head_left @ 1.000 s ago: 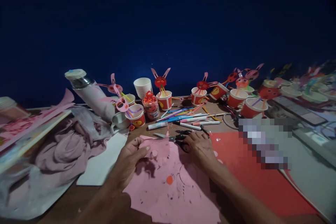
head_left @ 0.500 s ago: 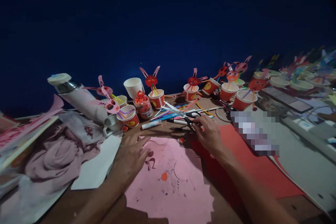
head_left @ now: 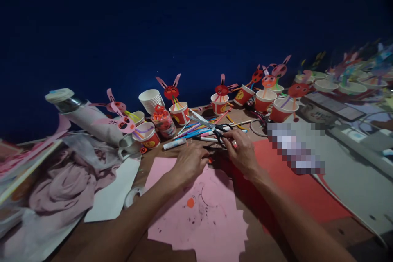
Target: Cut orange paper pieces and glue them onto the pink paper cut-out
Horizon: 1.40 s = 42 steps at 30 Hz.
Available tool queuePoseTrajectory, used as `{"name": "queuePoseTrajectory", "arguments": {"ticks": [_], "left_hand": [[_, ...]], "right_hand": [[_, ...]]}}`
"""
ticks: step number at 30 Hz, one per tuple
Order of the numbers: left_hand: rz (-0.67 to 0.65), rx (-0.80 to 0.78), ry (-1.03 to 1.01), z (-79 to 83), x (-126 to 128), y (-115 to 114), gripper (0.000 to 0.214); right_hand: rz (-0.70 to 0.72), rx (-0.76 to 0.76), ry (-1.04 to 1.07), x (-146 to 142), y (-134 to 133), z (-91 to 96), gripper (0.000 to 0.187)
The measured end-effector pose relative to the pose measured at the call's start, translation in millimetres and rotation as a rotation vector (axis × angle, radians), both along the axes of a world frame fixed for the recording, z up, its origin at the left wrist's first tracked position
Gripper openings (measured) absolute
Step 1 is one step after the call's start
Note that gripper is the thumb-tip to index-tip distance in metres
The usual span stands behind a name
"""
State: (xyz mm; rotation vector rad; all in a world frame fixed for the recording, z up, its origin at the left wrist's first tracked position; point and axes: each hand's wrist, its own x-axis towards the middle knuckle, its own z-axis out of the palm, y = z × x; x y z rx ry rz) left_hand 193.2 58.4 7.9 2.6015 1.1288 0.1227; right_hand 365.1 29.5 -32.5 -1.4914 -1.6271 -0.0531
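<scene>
My right hand (head_left: 243, 149) has its fingers curled at the black handles of the scissors (head_left: 211, 125), whose blades point away to the left over a pile of pens. My left hand (head_left: 190, 161) is over the top edge of the pink paper (head_left: 196, 221), fingers drawn together; what they pinch, if anything, is hidden. Close to those fingertips lies a small orange-red scrap (head_left: 210, 160). The pink sheet has cut edges, dark marks and an orange dot (head_left: 190, 202). Under my right forearm a red sheet (head_left: 285, 184) lies flat.
Behind are paper cups (head_left: 179, 114) with paper animal heads, stacked white cups (head_left: 151, 101), a jar of red scraps (head_left: 164, 123) and a glue stick (head_left: 175, 144). At left are a flask (head_left: 98, 120), crumpled cloth (head_left: 66, 180) and a tape roll (head_left: 133, 196).
My left hand has moved right, from the pink paper's upper left corner towards the scissors, uncovering the tape roll. My right hand stays at the scissors handles. The view has shifted slightly.
</scene>
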Motion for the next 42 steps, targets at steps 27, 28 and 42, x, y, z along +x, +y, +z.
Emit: {"name": "queuePoseTrajectory", "arguments": {"ticks": [27, 28, 42], "left_hand": [[0.212, -0.244, -0.293, -13.0, -9.4, -8.8, 0.009], [0.227, -0.264, -0.312, -11.8, -17.1, -11.9, 0.009], [0.327, -0.237, -0.337, -21.6, -62.3, -38.2, 0.016]], "right_hand": [[-0.01, -0.061, -0.245, -7.1, 1.1, -9.6, 0.011], [-0.002, -0.067, -0.266, -8.4, 0.6, -9.8, 0.012], [0.092, -0.101, -0.395, -20.2, 2.8, -17.2, 0.012]]}}
